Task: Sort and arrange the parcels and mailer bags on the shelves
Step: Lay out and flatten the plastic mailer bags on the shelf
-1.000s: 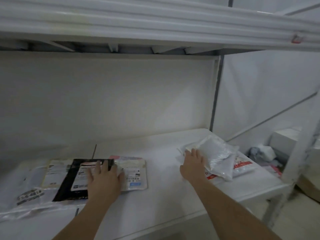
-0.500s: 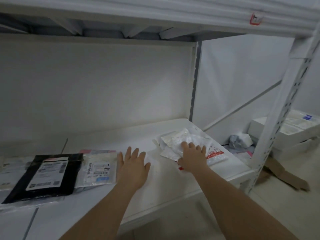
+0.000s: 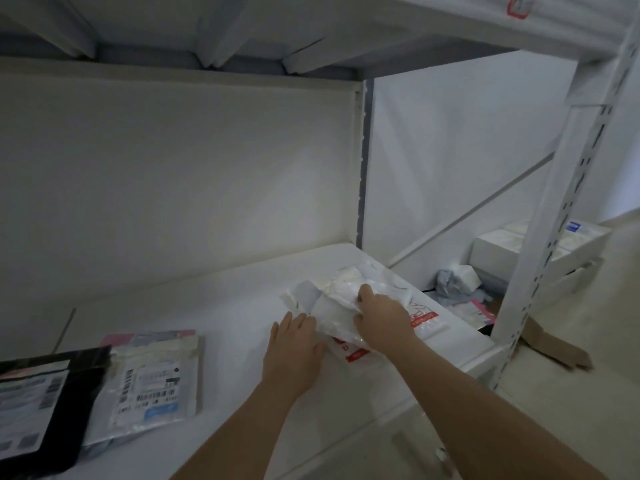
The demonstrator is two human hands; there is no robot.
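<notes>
A pile of white mailer bags [image 3: 337,299] lies at the right end of the white shelf [image 3: 214,299]; the bottom bag shows red print [image 3: 424,320]. My right hand [image 3: 381,318] grips the crinkled top bag of the pile. My left hand [image 3: 294,351] lies flat beside the pile, fingertips touching its left edge. At the left end a black mailer bag [image 3: 45,403] with a white label overlaps a white mailer bag [image 3: 152,379] with barcodes, which lies on a pink one [image 3: 149,336].
The upper shelf [image 3: 311,29] hangs close overhead. A perforated white upright [image 3: 554,220] stands at the right front corner. On the floor beyond it lie white boxes [image 3: 540,247], crumpled bags [image 3: 457,282] and flattened cardboard [image 3: 554,348].
My left hand has left the black mailer bag and travelled right to the edge of the white pile. My right hand has closed on the top bag. The view has swung right.
</notes>
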